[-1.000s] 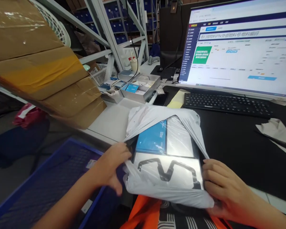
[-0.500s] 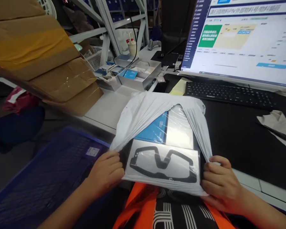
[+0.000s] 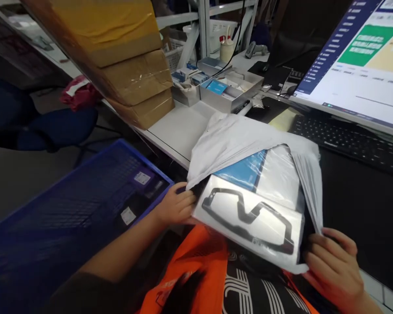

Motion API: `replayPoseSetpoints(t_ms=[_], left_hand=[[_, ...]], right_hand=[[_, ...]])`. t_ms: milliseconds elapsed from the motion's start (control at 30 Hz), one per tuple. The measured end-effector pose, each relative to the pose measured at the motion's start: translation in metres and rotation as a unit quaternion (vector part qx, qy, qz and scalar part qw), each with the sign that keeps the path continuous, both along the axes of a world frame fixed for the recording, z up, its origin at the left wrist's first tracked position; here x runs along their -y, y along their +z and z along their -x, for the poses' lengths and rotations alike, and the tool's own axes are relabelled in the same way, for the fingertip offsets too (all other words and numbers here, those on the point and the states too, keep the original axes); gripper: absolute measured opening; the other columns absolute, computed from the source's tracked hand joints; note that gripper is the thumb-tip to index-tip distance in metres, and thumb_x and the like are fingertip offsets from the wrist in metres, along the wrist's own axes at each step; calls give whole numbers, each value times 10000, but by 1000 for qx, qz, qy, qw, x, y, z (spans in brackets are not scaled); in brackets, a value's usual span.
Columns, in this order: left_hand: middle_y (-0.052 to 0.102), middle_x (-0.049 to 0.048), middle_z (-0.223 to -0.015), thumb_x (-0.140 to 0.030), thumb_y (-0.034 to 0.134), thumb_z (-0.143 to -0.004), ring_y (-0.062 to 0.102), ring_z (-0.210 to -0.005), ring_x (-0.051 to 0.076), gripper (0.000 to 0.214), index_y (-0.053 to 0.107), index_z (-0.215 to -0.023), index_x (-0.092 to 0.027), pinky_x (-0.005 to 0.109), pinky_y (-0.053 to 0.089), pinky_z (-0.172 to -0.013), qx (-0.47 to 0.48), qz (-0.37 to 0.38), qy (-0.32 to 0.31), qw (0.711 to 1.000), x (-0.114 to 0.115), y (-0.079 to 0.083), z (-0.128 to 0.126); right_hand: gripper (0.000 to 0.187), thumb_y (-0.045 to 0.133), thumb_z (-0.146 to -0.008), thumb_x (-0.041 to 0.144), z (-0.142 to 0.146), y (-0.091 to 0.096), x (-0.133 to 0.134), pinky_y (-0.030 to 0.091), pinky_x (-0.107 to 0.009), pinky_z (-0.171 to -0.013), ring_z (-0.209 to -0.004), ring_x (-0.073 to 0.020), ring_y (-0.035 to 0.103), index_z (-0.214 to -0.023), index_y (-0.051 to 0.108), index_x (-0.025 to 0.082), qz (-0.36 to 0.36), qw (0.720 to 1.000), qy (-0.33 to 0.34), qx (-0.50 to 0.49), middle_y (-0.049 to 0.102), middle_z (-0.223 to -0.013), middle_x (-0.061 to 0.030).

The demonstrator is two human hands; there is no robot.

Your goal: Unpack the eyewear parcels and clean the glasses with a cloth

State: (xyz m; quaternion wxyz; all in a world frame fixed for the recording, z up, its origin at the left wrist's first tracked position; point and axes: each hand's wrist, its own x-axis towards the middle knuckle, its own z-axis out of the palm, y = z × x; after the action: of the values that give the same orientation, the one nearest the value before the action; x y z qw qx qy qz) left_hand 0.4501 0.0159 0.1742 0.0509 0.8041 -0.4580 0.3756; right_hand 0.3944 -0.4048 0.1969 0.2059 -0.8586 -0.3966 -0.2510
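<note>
A white plastic bag (image 3: 229, 133), torn open across its upper face, rests on the front edge of the desk. Through the opening shows a white box (image 3: 229, 209) with a dark outline like a pair of goggles or glasses. Behind it lie a blue box (image 3: 244, 170) and a pale, shiny wrapped item (image 3: 278, 179). My left hand (image 3: 177, 203) is closed on the bag's left edge. On the right edge, my right hand (image 3: 332, 266) grips a bunched strip of the plastic. The bag hides the far ends of the boxes.
Left of me stands a blue plastic crate (image 3: 118, 152) holding dark labelled boxes (image 3: 129, 216). Cardboard boxes (image 3: 140, 78) are stacked on the desk's left side. Beyond the bag are open grey trays (image 3: 222, 102), a keyboard (image 3: 350, 139) and a monitor (image 3: 347, 87).
My view has turned left, so the desk, bag and hands appear farther right, and more of the crate shows. Both hands still grip the bag, which now looks tilted down to the right.
</note>
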Motion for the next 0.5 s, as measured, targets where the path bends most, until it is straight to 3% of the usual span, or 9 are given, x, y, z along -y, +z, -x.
replayPoseSetpoints(t_ms=[67, 133, 167, 267, 333, 500], left_hand=[[700, 34, -740, -385, 473, -1015, 670, -769, 170, 393, 552, -677, -200, 441, 518, -907, 7, 16, 7, 1000, 6, -4, 0], [711, 34, -735, -317, 461, -1015, 689, -779, 167, 372, 562, -676, -199, 399, 547, -857, 20, 23, 4, 1000, 9, -7, 1], [713, 30, -722, -272, 454, -1008, 696, -779, 166, 361, 568, -674, -200, 380, 561, -834, 29, 26, 3, 999, 10, -7, 3], [721, 25, -705, -158, 470, -957, 719, -801, 173, 320, 588, -663, -203, 361, 591, -832, 54, 33, 9, 998, 13, -7, 12], [728, 30, -719, -124, 478, -930, 731, -848, 186, 317, 588, -644, -202, 372, 599, -868, 63, 38, 15, 997, 16, -3, 18], [723, 16, -713, -149, 461, -949, 730, -834, 172, 341, 591, -641, -213, 340, 612, -850, 77, 68, 9, 995, 27, 22, 22]], right_hand=[[153, 675, -893, 334, -4, 5, -3, 374, -589, -1050, -895, -256, 639, -866, 619, 193, 24, 1000, 9, 1, 669, -772, -50], [412, 789, -773, 477, -5, 5, -7, 327, -679, -1086, -973, -308, 622, -971, 611, 163, 31, 999, 19, 12, 671, -888, -101], [457, 809, -747, 482, -3, 2, -9, 299, -706, -1100, -988, -314, 615, -989, 601, 156, 27, 999, 20, 21, 660, -913, -106], [226, 756, -792, 256, 3, -11, -8, 264, -703, -1135, -957, -264, 619, -917, 589, 170, -5, 998, 18, 56, 629, -888, -60], [168, 735, -776, 146, 6, -15, -5, 289, -676, -1137, -933, -243, 625, -854, 590, 177, -35, 997, 30, 64, 625, -863, -34], [236, 782, -703, 65, 10, 12, -12, 478, -571, -1010, -906, -256, 632, -855, 654, 192, -142, 990, 7, 4, 656, -850, -24]])
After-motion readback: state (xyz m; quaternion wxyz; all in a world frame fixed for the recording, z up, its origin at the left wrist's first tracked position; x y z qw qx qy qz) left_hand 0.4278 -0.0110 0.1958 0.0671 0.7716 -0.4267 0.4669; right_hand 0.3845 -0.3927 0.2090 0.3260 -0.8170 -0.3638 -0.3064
